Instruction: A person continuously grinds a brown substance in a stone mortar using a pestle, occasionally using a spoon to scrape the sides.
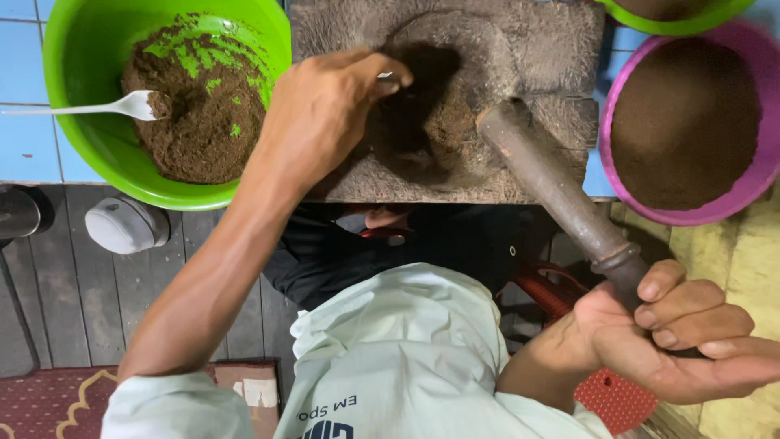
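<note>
— Where is the left hand [325, 110]?

— Upper middle of the frame, reaching over the grey stone slab [552, 49]; its fingers [388, 71] are curled together, tips pinched down into the dark brown paste [422, 122] that lies in the slab's shallow hollow; something pale shows just at the fingertips, too small to tell what it is.

— And the right hand [674, 333]?

— Lower right of the frame; fingers wrapped tight round the lower end of a long stone pestle [552, 183], thumb along the bottom; the pestle slants up and left, its upper end resting on the slab beside the paste.

— What stands about the slab?

— Upper left, a green bowl [73, 97] holding brown ground stuff [207, 130], smeared up its inner wall; a white spoon [114, 106] lies in it, its scoop on the heap and its handle pointing to the left edge; far right, a pink bowl [764, 175] filled with smooth brown powder [682, 122]; at the top right corner only the rim of another green bowl [691, 24] shows.

— Below all that?

— The person's pale shirt [390, 358] fills the lower middle; dark floor planks [73, 293] at the left, with a patterned red mat [49, 402] in the lower left corner.
</note>
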